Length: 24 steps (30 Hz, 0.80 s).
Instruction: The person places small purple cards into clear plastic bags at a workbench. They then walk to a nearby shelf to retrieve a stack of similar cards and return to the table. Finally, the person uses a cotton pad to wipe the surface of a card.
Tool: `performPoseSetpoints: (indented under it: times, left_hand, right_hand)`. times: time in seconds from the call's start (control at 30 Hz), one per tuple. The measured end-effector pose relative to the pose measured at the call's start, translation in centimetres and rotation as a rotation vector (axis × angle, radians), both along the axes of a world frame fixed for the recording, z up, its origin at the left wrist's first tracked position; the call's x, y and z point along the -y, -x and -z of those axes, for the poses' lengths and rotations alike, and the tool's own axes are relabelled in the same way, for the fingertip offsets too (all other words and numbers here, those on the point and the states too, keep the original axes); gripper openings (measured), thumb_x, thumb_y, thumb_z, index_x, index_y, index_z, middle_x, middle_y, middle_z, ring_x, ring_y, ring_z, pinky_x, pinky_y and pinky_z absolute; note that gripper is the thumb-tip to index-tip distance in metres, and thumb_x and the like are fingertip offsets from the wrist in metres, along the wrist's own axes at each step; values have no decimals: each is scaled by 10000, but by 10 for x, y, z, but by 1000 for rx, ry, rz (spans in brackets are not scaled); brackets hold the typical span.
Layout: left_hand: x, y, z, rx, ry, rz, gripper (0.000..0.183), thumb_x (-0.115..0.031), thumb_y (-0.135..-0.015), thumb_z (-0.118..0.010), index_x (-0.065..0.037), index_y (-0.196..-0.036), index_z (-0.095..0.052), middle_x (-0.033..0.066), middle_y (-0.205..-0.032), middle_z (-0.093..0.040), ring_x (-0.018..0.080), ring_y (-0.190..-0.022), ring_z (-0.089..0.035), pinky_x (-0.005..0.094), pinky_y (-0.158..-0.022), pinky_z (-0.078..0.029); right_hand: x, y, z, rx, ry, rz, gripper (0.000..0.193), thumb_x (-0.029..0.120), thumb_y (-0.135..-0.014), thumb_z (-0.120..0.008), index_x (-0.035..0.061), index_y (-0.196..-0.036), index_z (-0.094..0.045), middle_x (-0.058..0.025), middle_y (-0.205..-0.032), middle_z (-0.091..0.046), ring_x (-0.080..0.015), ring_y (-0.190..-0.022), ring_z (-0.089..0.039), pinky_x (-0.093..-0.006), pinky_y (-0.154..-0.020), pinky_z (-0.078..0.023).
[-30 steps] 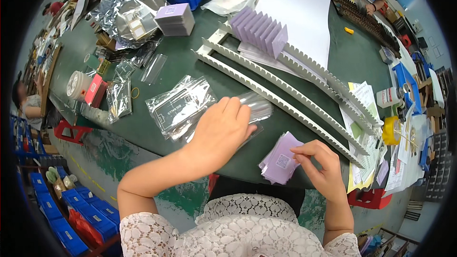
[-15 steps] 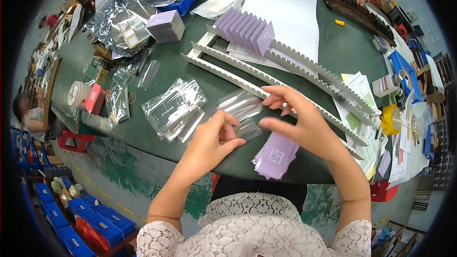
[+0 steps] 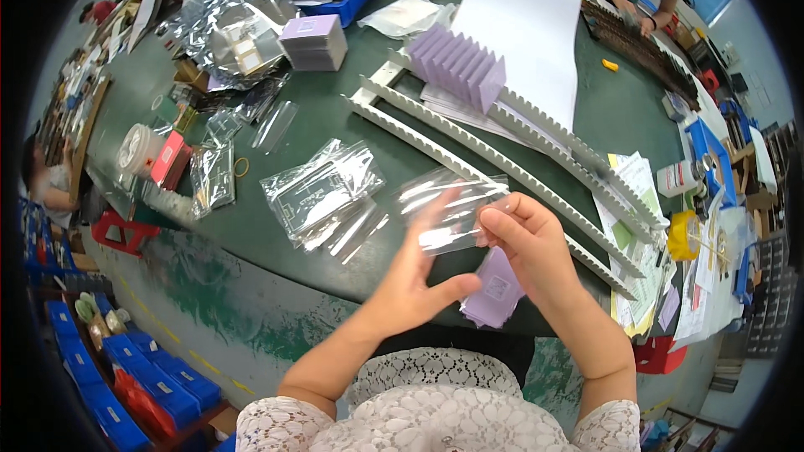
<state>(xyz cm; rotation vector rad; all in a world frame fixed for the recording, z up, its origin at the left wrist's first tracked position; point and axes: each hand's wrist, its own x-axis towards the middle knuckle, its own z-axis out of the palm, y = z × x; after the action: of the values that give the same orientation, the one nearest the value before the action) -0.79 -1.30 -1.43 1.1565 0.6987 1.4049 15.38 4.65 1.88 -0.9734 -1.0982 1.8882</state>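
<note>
Where hands (image 3: 469,255) meet, bag pile (image 3: 327,197) beside.

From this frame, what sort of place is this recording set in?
Most likely a hand-packing bench in a small factory or workshop: both hands hold a clear plastic sleeve, a pile of clear bags lies beside them, and lilac cards stand in a long white slotted rack.

Person wears a white lace top w/ openwork floral pattern & short sleeves ending above elbows; forearms bare, both hands (image 3: 469,264) bare, no gloves, rings or watch visible.
</note>
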Motion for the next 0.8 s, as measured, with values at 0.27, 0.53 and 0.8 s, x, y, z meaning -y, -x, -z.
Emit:
performPoseSetpoints:
  times: [0.27,0.53,0.8]
  left_hand:
    - [-26,9,-21,291,160,-404,350,-244,-1009,-436,34,-1192,-545,171,-1185,-600,238,-1154,-555,362,-1013,-420]
    - [-4,13,-17,170,388,-189,173,-140,-920,-609,29,-936,-645,138,-839,-686,238,-801,-684,350,-763,-546]
    - [-12,18,-20,151,504,-108,204,-135,-920,-608,25,-1043,-638,59,-720,-637,151,-646,-636,244,-572,-499]
  right_hand:
    - [-28,11,-10,382,-560,-37,340,144,-842,-708,12,-1117,-558,-102,-1087,-587,-169,-1004,-561,-290,-877,-456]
    - [-180,-3,31,887,-1150,91,920,321,-683,-825,66,-1422,-341,-184,-1395,-406,-322,-1277,-409,-427,-1076,-321]
    - [-72,-22,-25,428,-1021,-99,810,163,-629,-873,92,-1273,-387,-192,-1433,-369,-267,-1317,-385,-380,-1080,-318]
